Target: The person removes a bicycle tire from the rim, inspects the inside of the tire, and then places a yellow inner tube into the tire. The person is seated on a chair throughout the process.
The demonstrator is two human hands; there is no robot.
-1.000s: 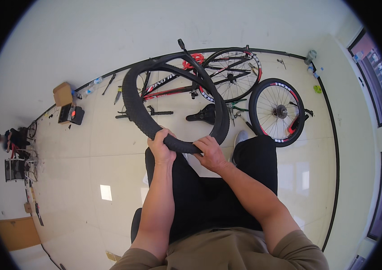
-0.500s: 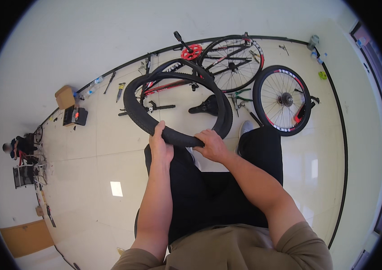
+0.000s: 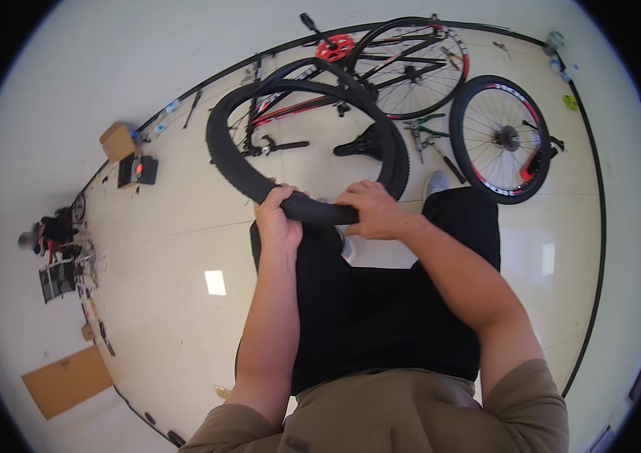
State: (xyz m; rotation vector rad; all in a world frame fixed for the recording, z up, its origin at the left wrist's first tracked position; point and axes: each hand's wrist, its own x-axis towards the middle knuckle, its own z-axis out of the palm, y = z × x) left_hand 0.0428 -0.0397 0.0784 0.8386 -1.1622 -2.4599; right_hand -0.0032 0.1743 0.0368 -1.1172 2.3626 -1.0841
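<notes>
I hold a black bicycle tire (image 3: 223, 143) in front of me, above my knees, and its loop looks twisted, with one strand crossing another at the far side. My left hand (image 3: 279, 217) wraps round its near edge, thumb on top. A short way to the right, my right hand (image 3: 373, 211) grips the same edge with fingers bent over it. Through and behind the loop show parts of a black and red bicycle frame (image 3: 290, 115) lying on the floor. A black saddle (image 3: 358, 143) is partly hidden by the tire.
A wheel with a cassette (image 3: 508, 138) lies to the right, near my shoe (image 3: 436, 183). Green-handled pliers (image 3: 431, 121) lie between it and the saddle. An open cardboard box (image 3: 118, 142) and a black box (image 3: 137, 172) stand at the left. Another person (image 3: 56, 230) is far left.
The whole view has shifted, so the floor items sit further right and higher. Both hands still grip the tire; my left thumb has moved further over it.
</notes>
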